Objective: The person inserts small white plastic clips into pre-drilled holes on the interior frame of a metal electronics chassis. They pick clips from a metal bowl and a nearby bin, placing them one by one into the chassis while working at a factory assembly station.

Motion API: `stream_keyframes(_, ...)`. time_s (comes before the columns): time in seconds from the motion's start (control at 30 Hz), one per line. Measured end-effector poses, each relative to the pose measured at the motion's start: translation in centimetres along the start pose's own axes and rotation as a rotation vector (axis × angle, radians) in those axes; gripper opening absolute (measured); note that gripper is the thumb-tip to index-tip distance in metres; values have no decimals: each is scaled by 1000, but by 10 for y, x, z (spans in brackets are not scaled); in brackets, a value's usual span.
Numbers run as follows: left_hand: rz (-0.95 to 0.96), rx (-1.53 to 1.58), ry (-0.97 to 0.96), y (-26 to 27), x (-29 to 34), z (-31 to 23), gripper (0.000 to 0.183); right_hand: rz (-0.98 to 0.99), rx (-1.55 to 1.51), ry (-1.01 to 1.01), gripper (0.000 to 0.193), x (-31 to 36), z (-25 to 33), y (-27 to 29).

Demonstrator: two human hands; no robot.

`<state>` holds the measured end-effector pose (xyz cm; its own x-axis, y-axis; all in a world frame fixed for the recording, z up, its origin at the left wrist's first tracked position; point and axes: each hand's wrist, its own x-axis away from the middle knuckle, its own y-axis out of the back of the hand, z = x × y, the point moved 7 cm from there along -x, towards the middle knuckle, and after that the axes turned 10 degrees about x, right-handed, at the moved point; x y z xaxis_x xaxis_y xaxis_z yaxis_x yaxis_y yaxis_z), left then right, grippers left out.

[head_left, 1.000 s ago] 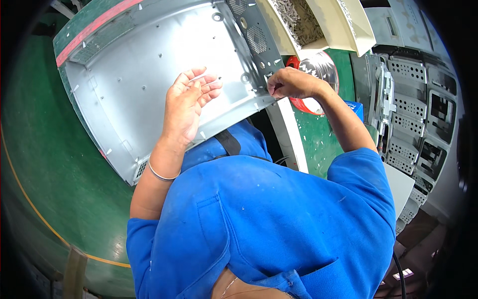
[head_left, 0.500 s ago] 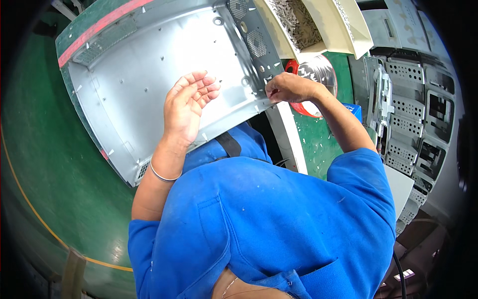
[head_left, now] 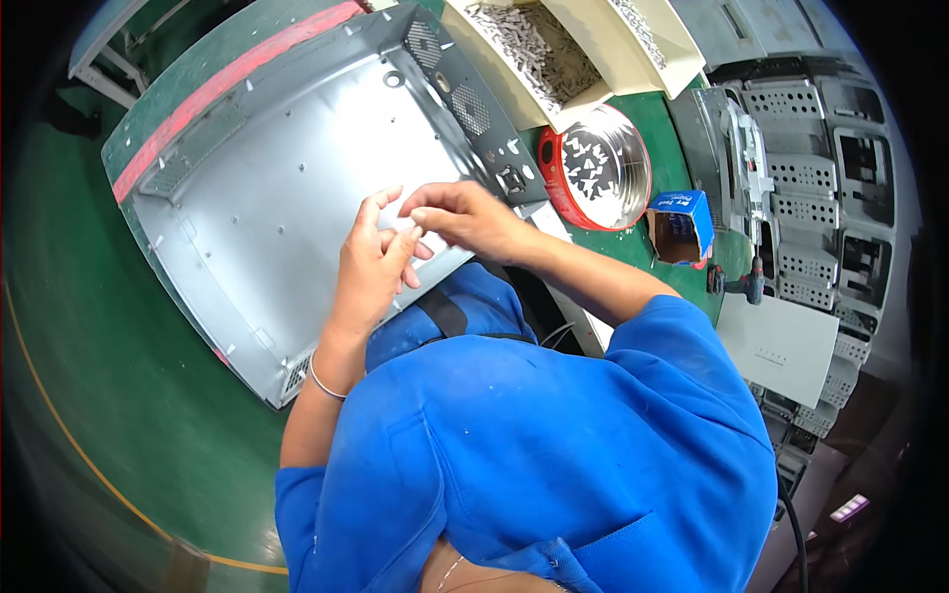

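Observation:
My left hand [head_left: 374, 267] is cupped, palm turned inward, over the near side of a grey sheet-metal tray-like casing [head_left: 267, 212]. The fingertips of my right hand [head_left: 474, 222] meet it there, thumb and forefinger pinched together. A tiny whitish bit shows between the two hands, too small and covered to name. What lies inside the left fingers is hidden. Small studs dot the casing's floor, and its right wall has perforated round patches and cut-outs.
Right of the casing sits a red-rimmed round tin [head_left: 563, 188] with small white pieces inside. Cream bins [head_left: 578, 114] of similar pieces stand behind it. A blue open box [head_left: 682, 212], a power drill [head_left: 741, 282] and stacked perforated metal parts [head_left: 806, 208] are farther right.
My right hand has left the casing's right wall and come leftward to my left hand. The left hand has turned inward. The view has shifted, showing more of the tin and blue box.

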<state>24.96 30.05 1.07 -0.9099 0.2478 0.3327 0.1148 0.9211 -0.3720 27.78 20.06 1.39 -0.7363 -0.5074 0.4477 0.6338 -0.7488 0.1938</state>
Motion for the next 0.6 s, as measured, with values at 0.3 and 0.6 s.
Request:
stream_keyframes(0.3,-59,-222,-88,5,6,3,56,48,-68,80,12,-7,0,-16)
stream_keyframes(0.6,-141,35,-142,20,1,-3,46,-177,-319,32,13,-11,-4,2)
